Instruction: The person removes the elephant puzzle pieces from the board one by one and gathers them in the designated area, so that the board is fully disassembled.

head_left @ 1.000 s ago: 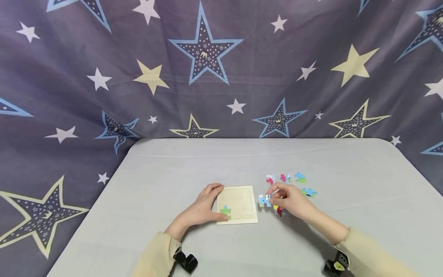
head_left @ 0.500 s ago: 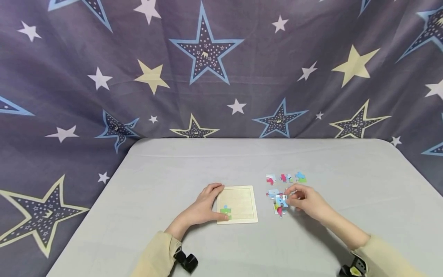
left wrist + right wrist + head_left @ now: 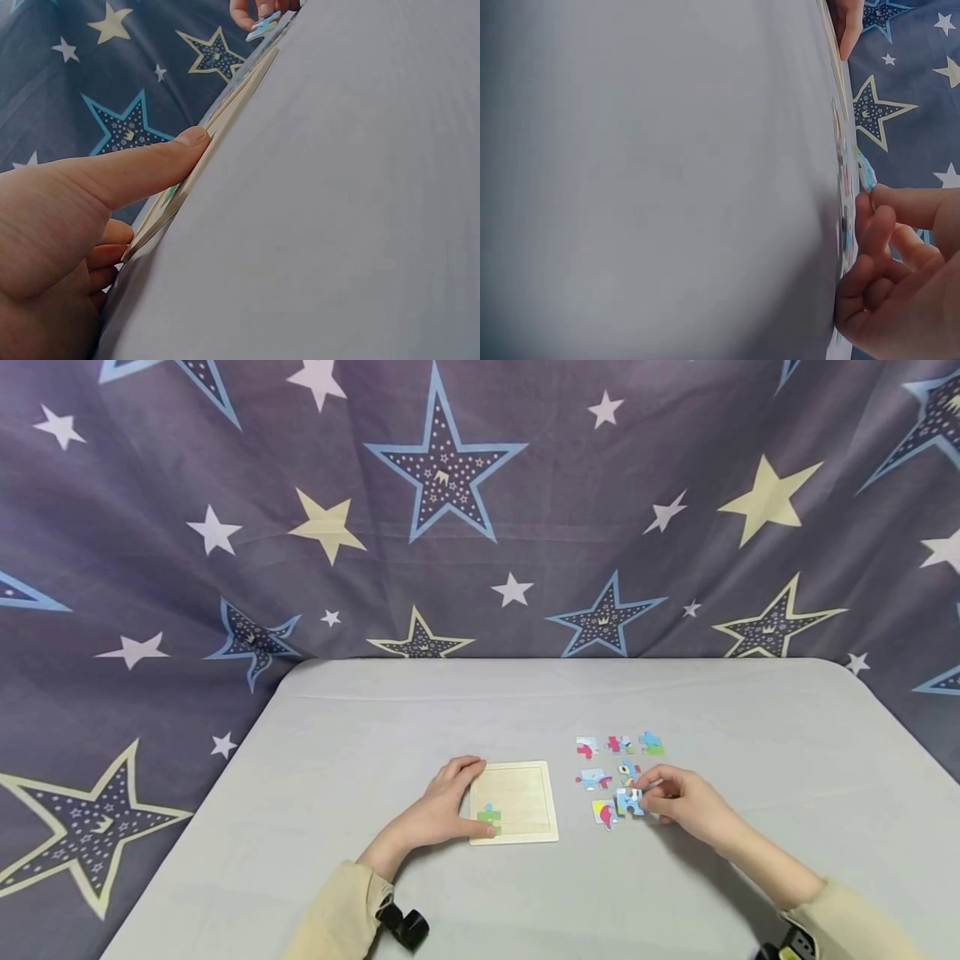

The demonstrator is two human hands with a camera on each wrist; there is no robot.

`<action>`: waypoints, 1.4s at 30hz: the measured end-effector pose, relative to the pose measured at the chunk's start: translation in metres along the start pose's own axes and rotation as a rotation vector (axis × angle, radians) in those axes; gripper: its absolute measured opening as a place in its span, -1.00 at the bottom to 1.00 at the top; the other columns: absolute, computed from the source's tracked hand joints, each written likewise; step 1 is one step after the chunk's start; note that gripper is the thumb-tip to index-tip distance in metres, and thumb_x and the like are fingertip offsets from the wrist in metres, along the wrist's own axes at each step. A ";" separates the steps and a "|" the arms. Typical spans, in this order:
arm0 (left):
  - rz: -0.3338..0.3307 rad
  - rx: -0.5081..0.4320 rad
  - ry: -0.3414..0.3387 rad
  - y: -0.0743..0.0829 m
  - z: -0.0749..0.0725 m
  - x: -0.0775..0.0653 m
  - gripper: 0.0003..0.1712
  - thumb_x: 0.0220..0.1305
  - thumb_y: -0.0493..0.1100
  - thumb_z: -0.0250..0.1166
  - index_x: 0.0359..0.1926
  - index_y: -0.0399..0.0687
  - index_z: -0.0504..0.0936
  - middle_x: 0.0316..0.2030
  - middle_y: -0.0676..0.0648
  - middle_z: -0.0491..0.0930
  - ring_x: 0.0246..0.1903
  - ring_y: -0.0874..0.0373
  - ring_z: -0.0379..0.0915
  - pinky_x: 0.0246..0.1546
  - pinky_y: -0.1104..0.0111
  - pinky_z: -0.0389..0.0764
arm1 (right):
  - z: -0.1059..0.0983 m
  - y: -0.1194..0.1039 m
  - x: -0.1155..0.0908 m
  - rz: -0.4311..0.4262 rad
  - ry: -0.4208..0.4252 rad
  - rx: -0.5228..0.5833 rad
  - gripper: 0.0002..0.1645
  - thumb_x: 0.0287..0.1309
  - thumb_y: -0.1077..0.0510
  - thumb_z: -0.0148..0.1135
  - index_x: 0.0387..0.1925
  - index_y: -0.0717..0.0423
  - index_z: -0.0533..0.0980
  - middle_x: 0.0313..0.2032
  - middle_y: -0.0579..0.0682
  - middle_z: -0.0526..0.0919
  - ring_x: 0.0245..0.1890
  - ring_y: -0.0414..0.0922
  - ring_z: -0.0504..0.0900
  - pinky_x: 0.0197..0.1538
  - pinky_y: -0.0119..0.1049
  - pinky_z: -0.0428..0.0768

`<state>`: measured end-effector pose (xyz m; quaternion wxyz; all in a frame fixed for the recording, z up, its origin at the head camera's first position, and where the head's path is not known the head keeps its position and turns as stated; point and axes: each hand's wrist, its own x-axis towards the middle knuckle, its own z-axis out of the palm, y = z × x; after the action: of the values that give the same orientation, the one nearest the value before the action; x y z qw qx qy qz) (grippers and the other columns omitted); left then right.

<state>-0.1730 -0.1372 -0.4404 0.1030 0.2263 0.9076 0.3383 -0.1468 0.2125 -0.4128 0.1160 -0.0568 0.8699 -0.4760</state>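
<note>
My left hand (image 3: 438, 810) holds the left side of a square wooden puzzle tray (image 3: 552, 806), the thumb lying over its near left corner and the fingers at the left edge. Inside the tray, a green and blue puzzle piece (image 3: 489, 815) sits at the lower left, partly covered by the thumb. My right hand (image 3: 693, 806) pinches a light blue puzzle piece (image 3: 627, 802) between thumb and fingers, to the right of the tray. In the right wrist view this blue piece (image 3: 867, 171) is raised above the table, tilted.
Several loose pieces lie right of the tray: a yellow and red one (image 3: 603, 812), a blue and pink one (image 3: 592, 778), and a far row ending in a blue and green piece (image 3: 651, 743). A starry curtain (image 3: 480, 568) hangs behind the grey table (image 3: 420, 710).
My right hand has moved right with the blue piece, away from the tray and past the yellow and red piece. The left hand and tray stay in place.
</note>
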 end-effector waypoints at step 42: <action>0.003 0.005 -0.004 -0.001 0.000 -0.001 0.14 -0.18 0.16 0.45 0.34 -0.21 0.10 0.30 -0.14 0.06 0.31 -0.12 -0.08 0.24 -0.05 0.12 | -0.009 0.012 -0.004 -0.032 0.020 -0.169 -0.85 0.02 0.25 0.21 -0.29 0.16 0.52 -0.50 -0.06 0.49 -0.53 -0.28 0.40 -0.48 -0.45 0.46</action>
<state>-0.1725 -0.1379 -0.4411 0.1037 0.2286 0.9079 0.3358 -0.1448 0.2274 -0.4177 0.0946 -0.0757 0.9071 -0.4031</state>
